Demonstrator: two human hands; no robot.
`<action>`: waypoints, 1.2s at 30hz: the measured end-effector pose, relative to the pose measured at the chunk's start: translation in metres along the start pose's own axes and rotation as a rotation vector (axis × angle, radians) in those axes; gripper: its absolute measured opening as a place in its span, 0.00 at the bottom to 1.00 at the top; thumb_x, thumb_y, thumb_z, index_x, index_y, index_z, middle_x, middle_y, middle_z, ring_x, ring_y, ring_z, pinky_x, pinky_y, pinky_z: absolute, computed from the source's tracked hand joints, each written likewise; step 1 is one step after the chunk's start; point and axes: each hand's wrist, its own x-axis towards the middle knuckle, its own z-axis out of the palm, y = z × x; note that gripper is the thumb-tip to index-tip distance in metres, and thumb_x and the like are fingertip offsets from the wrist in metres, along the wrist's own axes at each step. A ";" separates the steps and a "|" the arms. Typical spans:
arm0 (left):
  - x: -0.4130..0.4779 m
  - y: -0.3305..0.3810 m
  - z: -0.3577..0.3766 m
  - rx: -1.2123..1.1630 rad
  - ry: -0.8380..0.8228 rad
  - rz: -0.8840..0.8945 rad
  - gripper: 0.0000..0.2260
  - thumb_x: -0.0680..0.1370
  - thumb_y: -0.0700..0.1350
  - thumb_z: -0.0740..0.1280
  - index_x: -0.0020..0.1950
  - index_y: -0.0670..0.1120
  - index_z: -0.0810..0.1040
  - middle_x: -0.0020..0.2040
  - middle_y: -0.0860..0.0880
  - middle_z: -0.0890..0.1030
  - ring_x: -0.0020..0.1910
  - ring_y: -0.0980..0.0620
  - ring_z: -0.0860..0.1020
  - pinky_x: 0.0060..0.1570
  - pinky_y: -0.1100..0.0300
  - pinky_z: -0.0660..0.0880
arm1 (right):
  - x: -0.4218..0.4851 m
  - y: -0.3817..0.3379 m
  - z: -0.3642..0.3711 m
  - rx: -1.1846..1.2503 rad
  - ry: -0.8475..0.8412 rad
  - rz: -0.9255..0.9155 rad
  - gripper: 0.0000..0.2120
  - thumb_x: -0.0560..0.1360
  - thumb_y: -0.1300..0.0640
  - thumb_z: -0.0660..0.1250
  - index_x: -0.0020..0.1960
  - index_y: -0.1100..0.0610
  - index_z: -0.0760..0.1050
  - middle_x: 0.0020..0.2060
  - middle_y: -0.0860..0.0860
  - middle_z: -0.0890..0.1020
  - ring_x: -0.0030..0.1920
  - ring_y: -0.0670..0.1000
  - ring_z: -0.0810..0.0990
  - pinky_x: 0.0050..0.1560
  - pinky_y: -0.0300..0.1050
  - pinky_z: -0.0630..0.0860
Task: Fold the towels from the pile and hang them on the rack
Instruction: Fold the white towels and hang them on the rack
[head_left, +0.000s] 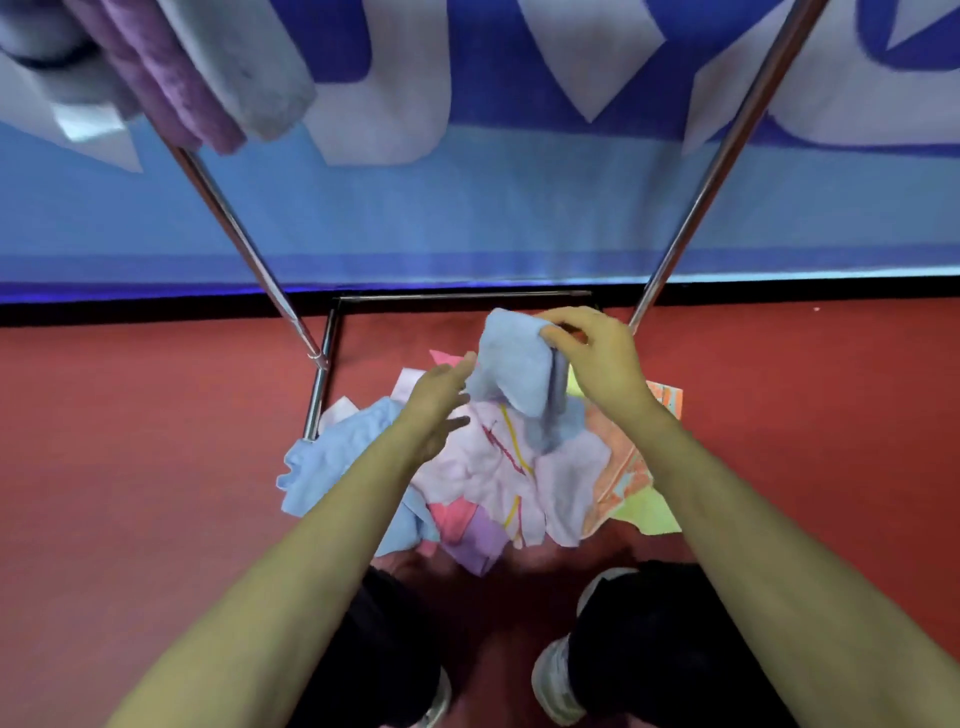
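Our right hand (587, 348) grips a light blue towel (511, 364), its fingers curled round a bunched upper corner. The rest of the cloth hangs down from the hand and trails onto the pile (498, 478) beneath it. Our left hand (436, 400) is released, fingers straight and slightly spread, holding nothing. It sits just to the left of the hanging towel with its fingertips at the cloth's edge; we cannot tell whether they touch it.

Below both hands the pile lies crumpled on the red floor (156, 467): a pale pink towel with red and yellow lines directly under our palms, another light blue one under our left forearm, and an orange patterned one and a yellow-green one under our right wrist.

The rack (249, 249) frames the hands, one chrome pole rising away past each. Far above our left hand, a purple towel (171, 78) and a grey towel (249, 62) hang side by side on it. Beyond our hands stands a blue and white banner (519, 208). Near our elbows we see dark trousers and pale shoes (558, 686)
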 end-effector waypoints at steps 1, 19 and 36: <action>-0.009 0.004 -0.003 -0.050 -0.035 -0.028 0.18 0.78 0.55 0.65 0.64 0.46 0.73 0.54 0.49 0.74 0.55 0.50 0.74 0.59 0.50 0.71 | -0.005 -0.007 -0.004 0.042 -0.002 -0.005 0.08 0.75 0.62 0.67 0.50 0.55 0.83 0.44 0.47 0.81 0.45 0.43 0.77 0.52 0.37 0.71; -0.017 0.045 -0.039 0.258 0.126 0.502 0.10 0.69 0.37 0.76 0.39 0.46 0.75 0.36 0.48 0.78 0.34 0.57 0.74 0.38 0.64 0.71 | -0.005 -0.018 -0.020 -0.170 -0.178 -0.050 0.07 0.74 0.63 0.67 0.49 0.57 0.83 0.45 0.51 0.83 0.47 0.49 0.79 0.53 0.41 0.72; -0.047 0.063 -0.023 0.299 -0.178 0.678 0.13 0.72 0.35 0.73 0.51 0.49 0.78 0.39 0.46 0.81 0.40 0.51 0.77 0.45 0.62 0.74 | -0.001 -0.027 0.001 0.043 -0.467 -0.028 0.06 0.72 0.57 0.73 0.46 0.53 0.78 0.51 0.45 0.80 0.54 0.45 0.77 0.56 0.40 0.71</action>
